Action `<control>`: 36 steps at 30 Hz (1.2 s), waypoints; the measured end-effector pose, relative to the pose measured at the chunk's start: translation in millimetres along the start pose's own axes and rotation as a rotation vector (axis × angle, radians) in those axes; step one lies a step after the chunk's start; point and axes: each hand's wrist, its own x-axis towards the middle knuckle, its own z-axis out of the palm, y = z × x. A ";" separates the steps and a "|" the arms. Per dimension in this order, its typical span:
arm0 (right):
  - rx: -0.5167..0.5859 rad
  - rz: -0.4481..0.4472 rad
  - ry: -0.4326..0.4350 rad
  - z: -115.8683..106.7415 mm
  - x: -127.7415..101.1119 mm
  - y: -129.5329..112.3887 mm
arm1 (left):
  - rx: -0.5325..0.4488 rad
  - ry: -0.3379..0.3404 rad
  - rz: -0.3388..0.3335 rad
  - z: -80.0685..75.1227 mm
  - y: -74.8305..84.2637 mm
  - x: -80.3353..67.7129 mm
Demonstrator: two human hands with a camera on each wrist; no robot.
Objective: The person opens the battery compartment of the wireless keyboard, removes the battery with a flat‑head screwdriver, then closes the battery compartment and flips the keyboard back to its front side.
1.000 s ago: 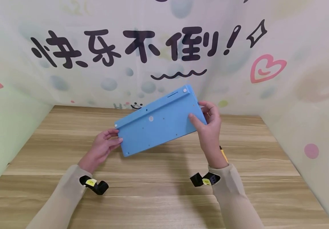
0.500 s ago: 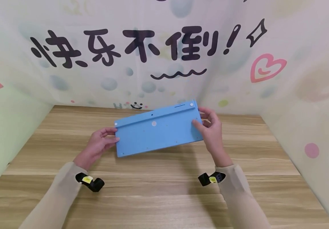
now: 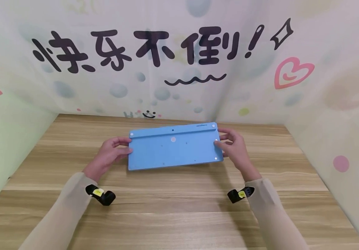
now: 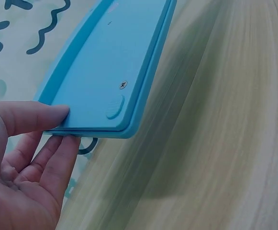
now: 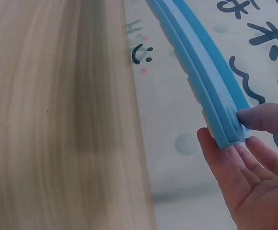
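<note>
A blue keyboard point(image 3: 154, 151) is held just off the wooden table, its underside toward the head camera. Small round feet, screws and a raised bar along its far edge show there; its key side faces away. My left hand point(image 3: 109, 152) pinches the left end, and in the left wrist view the thumb point(image 4: 38, 117) lies on the underside with fingers beneath the edge. At the other end my right hand point(image 3: 237, 149) grips the keyboard between thumb and fingers. The right wrist view catches the keyboard point(image 5: 203, 67) nearly edge-on, with the right thumb point(image 5: 265, 120) on its underside.
The wood-grain table point(image 3: 167, 215) spreads under both arms. Behind it hangs a pale printed backdrop point(image 3: 254, 93) with dark lettering, and similar panels rise on the left and right. A black wrist camera point(image 3: 106, 198) sits on each sleeve.
The keyboard's right end has come down and the whole keyboard is now almost level from side to side. My right hand has moved down and to the right with it; both hands keep their hold.
</note>
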 end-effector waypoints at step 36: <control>-0.139 0.219 -0.230 -5.2 -22.1 55.6 | 0.193 -0.092 -0.085 20.4 -24.4 -0.3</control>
